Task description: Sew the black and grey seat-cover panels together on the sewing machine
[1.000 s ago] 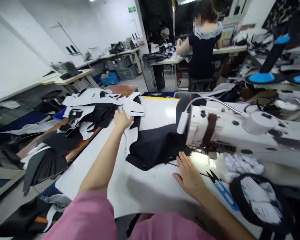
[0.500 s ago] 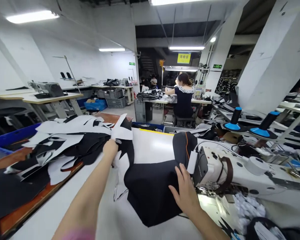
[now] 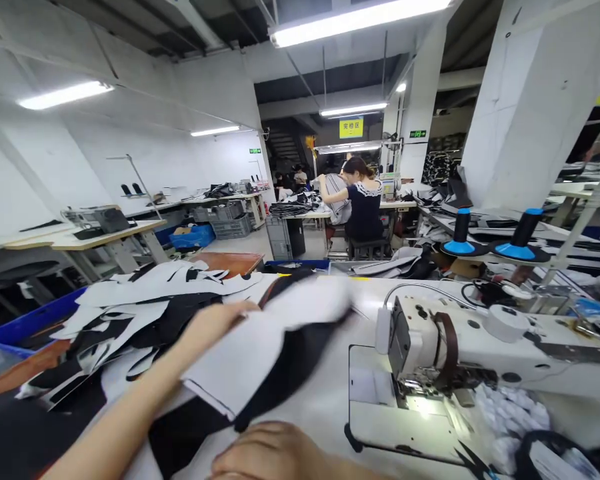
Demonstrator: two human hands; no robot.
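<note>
My left hand [image 3: 227, 317] grips the edge of a cut fabric piece [image 3: 240, 363], white on one face and black on the other. The piece is turned over and lifted above the table, its far end smeared by motion. Low in the view is my right hand [image 3: 270, 453], with fingers curled near the piece's lower edge; whatever they hold is hidden. More white and black fabric lies under and beside both arms. To the right stands a white sewing machine [image 3: 430, 333], its lamp lit over the metal bed.
Piled cut fabric pieces [image 3: 125, 300] cover the left side. Thread cones [image 3: 461, 230] stand behind the machine. Scissors [image 3: 473, 460] and a heap of white scraps [image 3: 513, 413] lie at front right. A co-worker [image 3: 364, 200] sits at a table ahead.
The dark piece that lay flat by the machine has been lifted and swung left, now showing white. My right hand has moved left and down. The co-worker has raised some cloth.
</note>
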